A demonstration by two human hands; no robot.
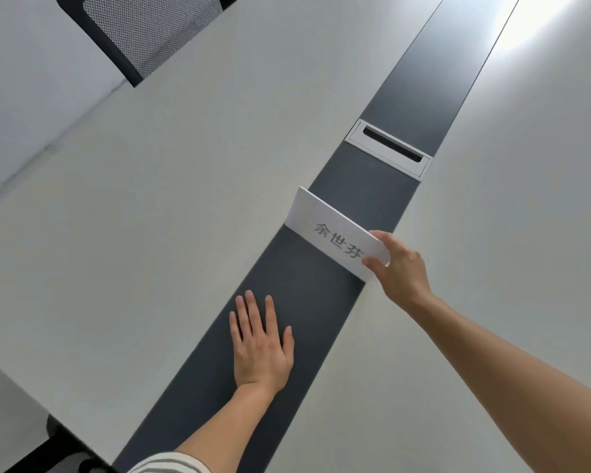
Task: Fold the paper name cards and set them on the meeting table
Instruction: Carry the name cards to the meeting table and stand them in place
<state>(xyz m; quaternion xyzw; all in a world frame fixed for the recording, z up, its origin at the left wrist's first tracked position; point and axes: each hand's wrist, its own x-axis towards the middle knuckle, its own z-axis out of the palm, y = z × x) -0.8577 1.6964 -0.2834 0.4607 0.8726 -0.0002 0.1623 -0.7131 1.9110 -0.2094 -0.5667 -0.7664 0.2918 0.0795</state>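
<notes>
A: Nearest the camera, a striped sleeve [171, 462]; beyond it the left hand [261, 349] lies flat and open, palm down, on the dark centre strip [321, 302] of the bench [151, 233], holding nothing

B: And the right hand [398, 268]?

A: Just past the left and to its side, fingers closed on the near corner of the folded name card [335, 235], which stands as a tent across the dark strip, printed face toward the camera

B: What might spoil it?

A: My judgement: the grip is on one corner only, so letting go unevenly could twist the card askew on the strip or splay its fold until it slumps flat. The strip looks smooth, so the feet may slide

B: Anything beyond the card?

A: Just behind it on the same strip, a cable slot cover [389, 148]; a card nudged back could end up against its raised frame. Farthest off, past the bench edge, a mesh chair [144, 32]. No other cards show
</notes>
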